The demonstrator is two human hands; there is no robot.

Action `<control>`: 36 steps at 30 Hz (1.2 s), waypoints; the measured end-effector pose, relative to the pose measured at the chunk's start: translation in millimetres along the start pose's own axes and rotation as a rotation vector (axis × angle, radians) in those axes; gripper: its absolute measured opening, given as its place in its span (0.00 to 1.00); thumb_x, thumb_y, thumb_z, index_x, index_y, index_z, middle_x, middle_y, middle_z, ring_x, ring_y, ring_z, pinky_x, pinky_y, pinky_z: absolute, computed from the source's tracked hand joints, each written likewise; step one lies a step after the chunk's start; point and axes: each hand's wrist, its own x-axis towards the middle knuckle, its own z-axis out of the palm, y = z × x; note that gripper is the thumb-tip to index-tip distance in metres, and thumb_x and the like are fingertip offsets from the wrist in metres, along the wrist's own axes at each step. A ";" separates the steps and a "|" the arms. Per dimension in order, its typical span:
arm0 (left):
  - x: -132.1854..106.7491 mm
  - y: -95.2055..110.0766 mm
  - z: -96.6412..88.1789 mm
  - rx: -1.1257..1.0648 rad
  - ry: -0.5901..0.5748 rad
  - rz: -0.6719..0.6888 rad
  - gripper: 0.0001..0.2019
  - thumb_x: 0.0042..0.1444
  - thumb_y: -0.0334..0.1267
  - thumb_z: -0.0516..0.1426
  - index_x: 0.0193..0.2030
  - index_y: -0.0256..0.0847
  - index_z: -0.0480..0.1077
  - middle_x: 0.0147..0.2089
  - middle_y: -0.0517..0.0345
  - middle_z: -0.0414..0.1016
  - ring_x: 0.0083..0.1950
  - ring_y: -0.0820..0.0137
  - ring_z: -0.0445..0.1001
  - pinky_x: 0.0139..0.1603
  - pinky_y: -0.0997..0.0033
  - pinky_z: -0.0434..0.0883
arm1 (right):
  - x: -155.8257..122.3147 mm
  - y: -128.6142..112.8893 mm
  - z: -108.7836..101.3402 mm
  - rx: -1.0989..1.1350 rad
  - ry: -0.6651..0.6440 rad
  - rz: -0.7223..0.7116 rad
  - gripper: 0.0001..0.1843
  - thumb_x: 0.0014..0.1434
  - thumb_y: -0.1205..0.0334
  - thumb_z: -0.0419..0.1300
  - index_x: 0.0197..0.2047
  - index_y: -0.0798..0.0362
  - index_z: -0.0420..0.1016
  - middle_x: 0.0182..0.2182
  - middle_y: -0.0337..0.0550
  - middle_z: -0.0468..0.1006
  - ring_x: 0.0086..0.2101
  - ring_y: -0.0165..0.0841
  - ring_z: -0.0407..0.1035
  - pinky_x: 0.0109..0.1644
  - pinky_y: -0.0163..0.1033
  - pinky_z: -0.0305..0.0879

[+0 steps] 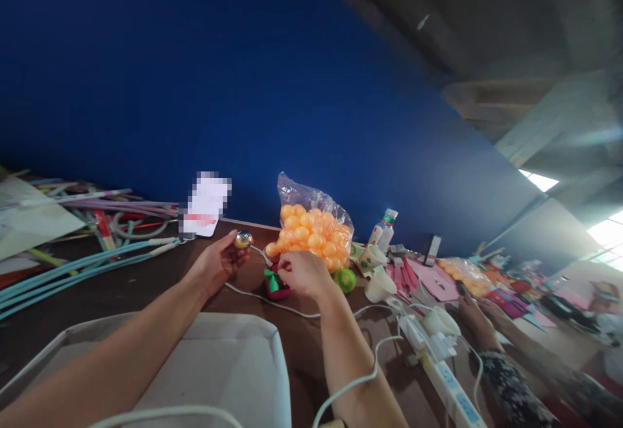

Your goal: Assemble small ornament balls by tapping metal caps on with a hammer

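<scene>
My left hand [221,264] is closed around a small shiny metallic ball [243,239], held at the fingertips above the brown table [195,330]. My right hand [304,273] is closed, fingers bent down, over a small dark red item [278,293] with a green bow [271,278]. Its fingertips are partly hidden, so what they grip does not show. Just behind stands a clear plastic bag [311,236] full of orange balls. A green striped ball [345,280] lies beside my right wrist.
A phone [207,207] leans at the blue wall [243,90]. Thin coloured rods [97,265] lie left. A white cable [292,311] crosses the table to a power strip [448,376]. A bottle [383,230] and cups [380,286] stand right, near another person's hands [479,321].
</scene>
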 end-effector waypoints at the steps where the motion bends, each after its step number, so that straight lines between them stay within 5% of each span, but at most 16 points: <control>1: 0.0 0.2 -0.4 -0.002 -0.007 -0.002 0.12 0.66 0.32 0.54 0.34 0.30 0.76 0.32 0.46 0.81 0.25 0.71 0.78 0.26 0.74 0.77 | -0.2 -0.1 -0.3 0.033 0.009 -0.002 0.07 0.55 0.61 0.59 0.33 0.47 0.80 0.32 0.38 0.82 0.33 0.33 0.73 0.33 0.35 0.57; 7: 2.8 0.1 -3.7 -0.015 -0.005 -0.009 0.12 0.66 0.32 0.54 0.35 0.30 0.76 0.33 0.46 0.82 0.26 0.71 0.78 0.27 0.73 0.78 | 0.3 3.0 2.2 0.210 0.057 -0.064 0.06 0.54 0.68 0.60 0.32 0.49 0.79 0.30 0.37 0.81 0.30 0.30 0.70 0.34 0.33 0.58; 17: 0.8 1.0 -3.0 -0.004 -0.046 0.002 0.14 0.67 0.33 0.52 0.36 0.29 0.76 0.33 0.45 0.82 0.28 0.70 0.79 0.29 0.74 0.78 | 7.0 15.1 15.8 0.529 0.117 -0.135 0.04 0.54 0.65 0.64 0.35 0.49 0.80 0.31 0.37 0.81 0.31 0.31 0.73 0.35 0.34 0.65; 25: 0.9 0.2 -3.8 0.007 -0.092 0.011 0.13 0.67 0.32 0.52 0.37 0.31 0.76 0.34 0.44 0.83 0.29 0.69 0.80 0.29 0.72 0.79 | 5.1 -12.6 13.1 0.931 0.137 -0.134 0.08 0.57 0.62 0.62 0.41 0.53 0.79 0.24 0.35 0.75 0.22 0.25 0.68 0.26 0.31 0.64; 36: 3.0 -1.1 -4.7 0.016 -0.105 -0.018 0.12 0.67 0.33 0.52 0.39 0.31 0.75 0.34 0.44 0.83 0.29 0.69 0.80 0.30 0.74 0.79 | 5.8 -22.2 20.4 1.096 0.125 -0.129 0.16 0.57 0.53 0.63 0.44 0.55 0.81 0.19 0.33 0.72 0.18 0.24 0.64 0.21 0.29 0.60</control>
